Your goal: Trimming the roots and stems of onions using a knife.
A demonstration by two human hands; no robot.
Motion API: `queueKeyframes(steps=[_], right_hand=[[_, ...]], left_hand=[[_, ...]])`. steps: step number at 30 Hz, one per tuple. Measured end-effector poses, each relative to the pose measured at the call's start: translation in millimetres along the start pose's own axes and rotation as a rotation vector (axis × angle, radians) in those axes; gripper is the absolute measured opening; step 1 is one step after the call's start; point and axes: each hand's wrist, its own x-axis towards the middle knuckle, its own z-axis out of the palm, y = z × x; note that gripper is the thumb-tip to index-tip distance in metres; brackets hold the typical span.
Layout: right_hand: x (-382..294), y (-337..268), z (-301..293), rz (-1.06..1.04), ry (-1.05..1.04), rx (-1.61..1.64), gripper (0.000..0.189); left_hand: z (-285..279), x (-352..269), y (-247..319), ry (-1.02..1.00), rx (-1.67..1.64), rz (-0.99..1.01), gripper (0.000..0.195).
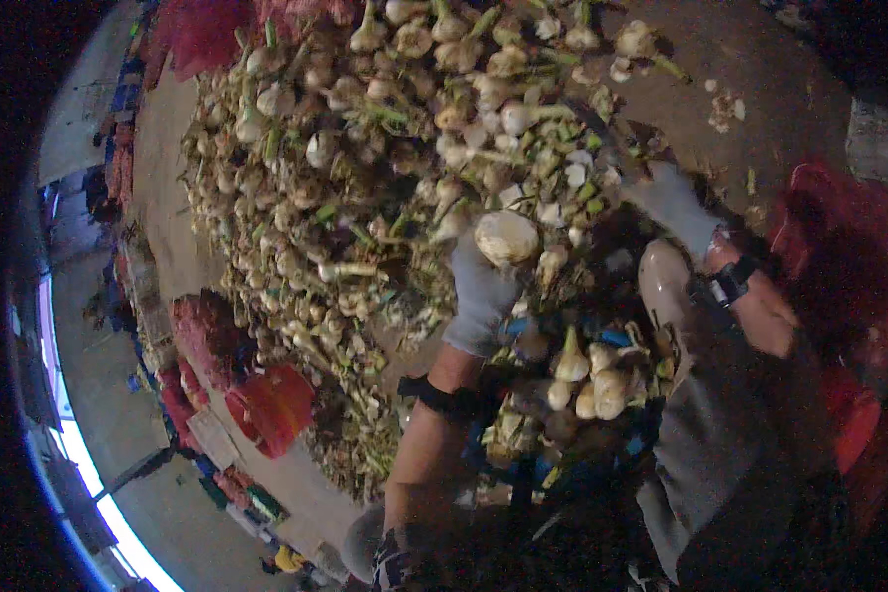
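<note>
My left hand (pixel 483 292), in a pale glove with a dark band at the wrist, is closed round a large whitish garlic bulb (pixel 506 238). To the right, my right hand (pixel 670 203), also gloved and with a watch at the wrist, is shut on a dark tool whose kind I cannot tell; it reaches up and left over the garlic. Just below my left hand, several trimmed bulbs (pixel 609 394) lie in a blue container (pixel 514 325) between my legs. A wide heap of garlic bulbs (pixel 303 185) with cut stems spreads before me.
A red bucket (pixel 272 411) stands at the lower left of the heap. Red mesh sacks (pixel 843 259) lie at the right, with more red netting (pixel 200 33) at the top left. Scraps of garlic (pixel 727 109) are on the brown floor. My knee (pixel 664 277) is beside my right wrist.
</note>
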Motion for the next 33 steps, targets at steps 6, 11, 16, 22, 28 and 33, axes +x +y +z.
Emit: queueKeyframes(steps=[6,11,16,22,28,33], right_hand=[[-17,-27,17,-0.033,-0.432,1.133,0.038],[-21,-44,11,-0.246,-0.249,0.480,0.041],[-9,-38,12,-0.573,-0.042,-0.149,0.035],[15,21,1,-0.295,-0.053,-0.494,0.027],[14,59,15,-0.161,-0.066,0.005,0.033],[11,77,25,-0.228,-0.012,-0.036,0.035]], left_hand=[[20,15,12,0.057,0.415,0.445,0.052],[27,1,7,-0.186,-0.453,-0.351,0.034],[40,6,-3,-0.349,-0.549,-0.270,0.026],[-6,-4,8,-0.474,0.172,-0.152,0.029],[5,23,-6,-0.675,0.900,0.517,0.037],[35,40,-39,-0.916,0.732,0.189,0.040]])
